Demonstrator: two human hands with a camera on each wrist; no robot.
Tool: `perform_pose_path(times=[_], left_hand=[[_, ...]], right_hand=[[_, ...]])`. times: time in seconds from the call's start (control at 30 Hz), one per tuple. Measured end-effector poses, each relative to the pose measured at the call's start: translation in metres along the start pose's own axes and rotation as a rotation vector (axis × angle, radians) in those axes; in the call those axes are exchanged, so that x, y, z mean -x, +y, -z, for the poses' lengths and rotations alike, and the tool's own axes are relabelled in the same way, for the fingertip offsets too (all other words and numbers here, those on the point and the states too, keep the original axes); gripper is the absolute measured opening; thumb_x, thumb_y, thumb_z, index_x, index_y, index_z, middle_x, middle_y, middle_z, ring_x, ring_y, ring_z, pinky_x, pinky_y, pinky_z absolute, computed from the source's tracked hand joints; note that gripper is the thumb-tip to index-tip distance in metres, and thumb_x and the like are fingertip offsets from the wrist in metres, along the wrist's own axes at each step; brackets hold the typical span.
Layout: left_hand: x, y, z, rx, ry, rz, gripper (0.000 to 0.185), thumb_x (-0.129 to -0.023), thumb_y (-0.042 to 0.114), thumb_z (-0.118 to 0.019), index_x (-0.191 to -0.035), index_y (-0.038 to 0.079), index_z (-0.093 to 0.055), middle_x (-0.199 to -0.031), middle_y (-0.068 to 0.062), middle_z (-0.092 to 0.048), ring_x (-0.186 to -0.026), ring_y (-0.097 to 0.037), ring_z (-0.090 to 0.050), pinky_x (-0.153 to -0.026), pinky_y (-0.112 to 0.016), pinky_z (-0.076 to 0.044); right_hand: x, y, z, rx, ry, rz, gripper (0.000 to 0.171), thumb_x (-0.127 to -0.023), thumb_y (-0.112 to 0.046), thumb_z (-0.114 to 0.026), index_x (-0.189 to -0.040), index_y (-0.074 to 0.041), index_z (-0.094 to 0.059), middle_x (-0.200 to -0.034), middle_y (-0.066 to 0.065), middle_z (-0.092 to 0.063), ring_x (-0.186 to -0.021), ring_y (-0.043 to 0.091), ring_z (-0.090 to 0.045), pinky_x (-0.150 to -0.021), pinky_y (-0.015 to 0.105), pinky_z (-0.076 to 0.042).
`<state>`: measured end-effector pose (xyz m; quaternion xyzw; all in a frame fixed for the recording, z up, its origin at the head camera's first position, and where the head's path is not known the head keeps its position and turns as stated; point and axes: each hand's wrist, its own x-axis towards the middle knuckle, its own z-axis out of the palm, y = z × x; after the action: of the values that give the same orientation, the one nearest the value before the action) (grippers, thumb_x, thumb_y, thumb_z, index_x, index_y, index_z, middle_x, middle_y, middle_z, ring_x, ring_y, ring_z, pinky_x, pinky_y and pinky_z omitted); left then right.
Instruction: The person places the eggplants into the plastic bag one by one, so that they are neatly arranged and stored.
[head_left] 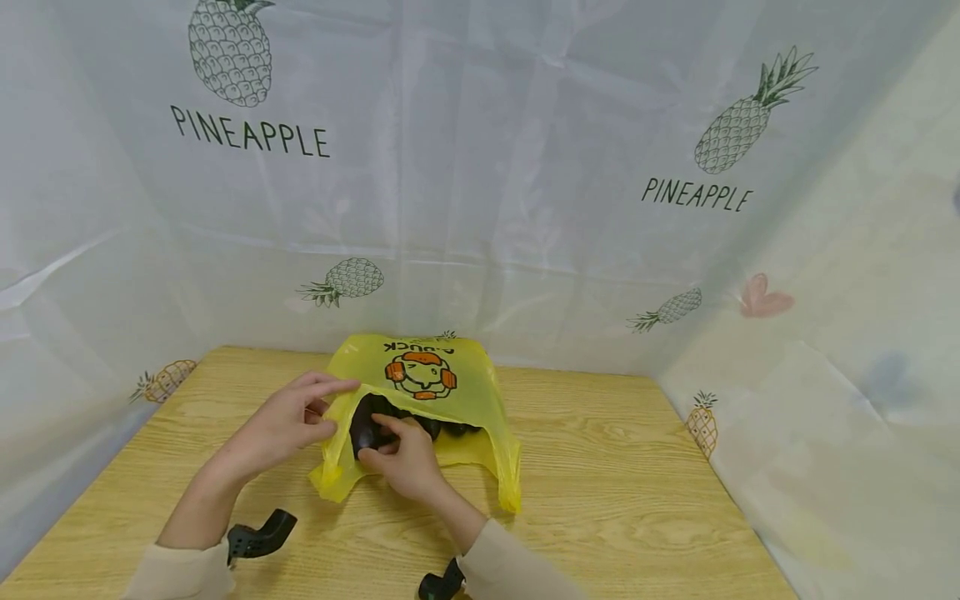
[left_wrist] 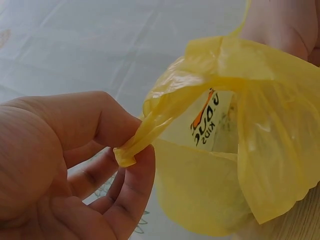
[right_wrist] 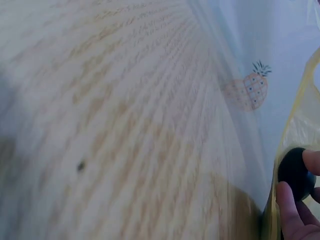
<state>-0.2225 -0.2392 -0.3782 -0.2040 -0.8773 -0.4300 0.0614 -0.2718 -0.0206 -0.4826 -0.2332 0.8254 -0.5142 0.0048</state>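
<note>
A yellow plastic bag point(head_left: 465, 379) with a printed duck lies on the table, its mouth towards me. My left hand point(head_left: 279, 427) is at the left side of the mouth. In the left wrist view, that hand point(left_wrist: 95, 160) pinches a gathered strip of the bag point(left_wrist: 280, 125) between thumb and finger. My right hand point(head_left: 411, 462) reaches into the mouth and grips a dark, glossy, rounded object point(head_left: 362, 429). Its smooth end point(right_wrist: 295, 172) shows between the fingers in the right wrist view. More dark objects point(head_left: 457, 429) lie deeper inside, partly hidden by the bag and hand.
The wood-grain table point(head_left: 600, 483) extends to both sides of the bag. A pale curtain point(head_left: 487, 167) with pineapple prints hangs behind the table and along its sides. Black wrist mounts point(head_left: 258, 537) stick out from both forearms.
</note>
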Motion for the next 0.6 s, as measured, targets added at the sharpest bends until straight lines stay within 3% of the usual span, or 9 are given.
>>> perform_pose_path(times=[0.27,0.53,0.6], left_hand=[[0.001,0.000,0.000,-0.004,-0.001,-0.007,0.060,-0.091,-0.009,-0.068,-0.148,0.006,-0.063,-0.137,-0.012,-0.057,-0.094,-0.023,-0.058,-0.077,-0.026,-0.053],[0.001,-0.002,0.001,0.007,-0.004,-0.005,0.060,-0.091,-0.010,-0.067,-0.149,0.006,-0.062,-0.138,-0.012,-0.056,-0.093,-0.022,-0.057,-0.075,-0.026,-0.052],[0.001,-0.003,0.001,0.013,-0.006,-0.003,0.061,-0.091,-0.010,-0.067,-0.149,0.006,-0.062,-0.138,-0.013,-0.056,-0.092,-0.022,-0.057,-0.074,-0.026,-0.051]], right_hand=[[-0.006,-0.003,-0.009,-0.015,0.050,-0.008,0.055,-0.094,-0.023,-0.083,-0.145,-0.009,-0.067,-0.118,0.007,-0.066,-0.081,0.000,-0.066,-0.073,0.017,-0.057],[-0.014,-0.007,-0.015,0.065,0.097,0.004,0.053,-0.095,-0.027,-0.083,-0.143,-0.012,-0.068,-0.118,0.008,-0.067,-0.074,0.000,-0.061,-0.068,0.018,-0.055],[-0.016,-0.007,-0.016,0.104,0.112,0.011,0.052,-0.094,-0.028,-0.083,-0.142,-0.013,-0.069,-0.117,0.007,-0.068,-0.079,0.004,-0.063,-0.069,0.018,-0.054]])
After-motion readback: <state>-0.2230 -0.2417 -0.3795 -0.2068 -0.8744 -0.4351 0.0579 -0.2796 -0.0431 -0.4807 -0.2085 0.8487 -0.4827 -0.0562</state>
